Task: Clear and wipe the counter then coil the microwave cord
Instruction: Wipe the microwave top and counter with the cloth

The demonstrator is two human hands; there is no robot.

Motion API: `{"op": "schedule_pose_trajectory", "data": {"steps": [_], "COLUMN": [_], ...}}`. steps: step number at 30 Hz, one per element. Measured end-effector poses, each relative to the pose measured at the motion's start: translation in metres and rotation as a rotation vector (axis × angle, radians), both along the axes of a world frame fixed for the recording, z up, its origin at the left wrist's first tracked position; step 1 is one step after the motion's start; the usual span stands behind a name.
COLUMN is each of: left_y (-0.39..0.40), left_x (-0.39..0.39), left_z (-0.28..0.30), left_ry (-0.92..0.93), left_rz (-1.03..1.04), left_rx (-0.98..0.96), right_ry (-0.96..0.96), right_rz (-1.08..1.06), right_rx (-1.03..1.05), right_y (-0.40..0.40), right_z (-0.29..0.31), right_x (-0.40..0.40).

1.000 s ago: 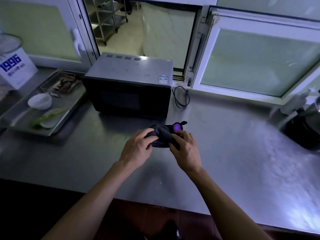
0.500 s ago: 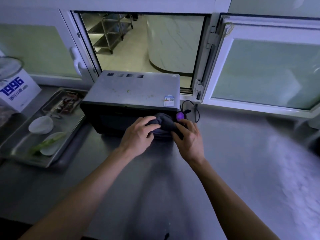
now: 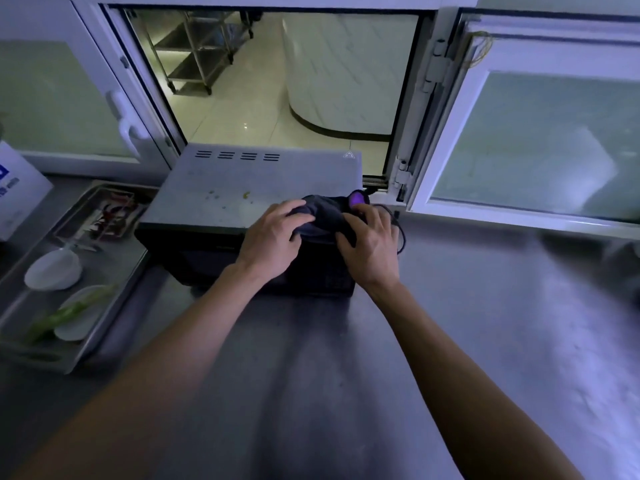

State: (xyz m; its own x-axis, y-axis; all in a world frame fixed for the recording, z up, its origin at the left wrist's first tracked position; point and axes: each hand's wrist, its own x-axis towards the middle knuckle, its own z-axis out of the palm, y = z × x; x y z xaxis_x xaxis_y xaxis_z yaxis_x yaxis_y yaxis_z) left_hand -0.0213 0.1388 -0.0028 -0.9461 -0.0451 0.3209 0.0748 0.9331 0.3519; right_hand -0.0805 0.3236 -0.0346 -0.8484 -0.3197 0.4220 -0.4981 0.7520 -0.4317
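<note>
A dark cloth (image 3: 325, 216) with a purple patch lies bunched on the front right corner of the microwave (image 3: 242, 188), whose grey top carries small food specks. My left hand (image 3: 273, 237) grips the cloth's left side and my right hand (image 3: 370, 240) grips its right side. The black microwave cord (image 3: 398, 230) loops on the steel counter (image 3: 485, 323) just right of my right hand, partly hidden behind it.
A metal tray (image 3: 114, 306) at the left holds white dishes, green vegetable scraps and a smaller tray of bits. A white sign (image 3: 17, 192) stands at the far left. Behind the microwave an open serving window (image 3: 277, 81) is flanked by swung-out white sashes.
Both hands lifted the cloth from the counter in front of the microwave up onto the microwave's top right corner. The view moved closer and tilted toward the window.
</note>
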Motion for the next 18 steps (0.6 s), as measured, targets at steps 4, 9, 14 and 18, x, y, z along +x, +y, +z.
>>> {"op": "schedule_pose_trajectory", "data": {"steps": [4, 9, 14, 18], "left_y": [-0.014, -0.044, -0.090, -0.131], "left_x": [0.002, 0.009, 0.014, 0.019], "left_z": [-0.018, -0.024, -0.022, -0.020], "left_ry": [0.002, 0.039, 0.067, 0.073], "left_rz": [-0.079, -0.088, -0.084, -0.073], "left_rx": [0.016, 0.034, -0.015, -0.059], "right_ry": [-0.018, -0.140, -0.268, -0.341], "right_rz": [-0.001, -0.004, -0.057, -0.064], "right_rx": [0.090, 0.273, 0.422, 0.473], "right_y": [-0.010, -0.041, -0.078, -0.109], "right_z": [-0.013, -0.012, -0.007, -0.002], "right_x": [0.006, 0.009, 0.008, 0.008]}}
